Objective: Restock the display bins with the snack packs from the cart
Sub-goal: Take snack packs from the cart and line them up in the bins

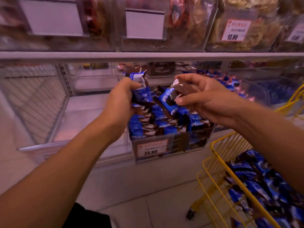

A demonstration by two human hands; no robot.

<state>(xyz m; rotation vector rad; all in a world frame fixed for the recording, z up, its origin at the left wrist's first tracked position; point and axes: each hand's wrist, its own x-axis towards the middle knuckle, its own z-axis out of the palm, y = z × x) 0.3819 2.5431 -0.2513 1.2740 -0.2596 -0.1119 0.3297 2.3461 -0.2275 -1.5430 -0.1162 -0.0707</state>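
Hands, two of them, bare-armed, reach over a clear plastic display bin (172, 142) on a low shelf. The left hand (120, 102) has its grip clenched around a small bunch of blue snack packs (139, 84); how many it holds cannot be told. The right hand (202, 99) pinches one brown and white pack (181, 89) between thumb and fingers, and a blue pack (169, 101) sits just below it. The bin is nearly full of glossy, crinkled blue and brown packs, with one price tag (152, 148) reading 24.80 on its front wall. At lower right, a yellow wire cart (218, 158) holds many more of the same blue packs (263, 185). Above, one grey shelf rail (148, 55) carries more clear bins.
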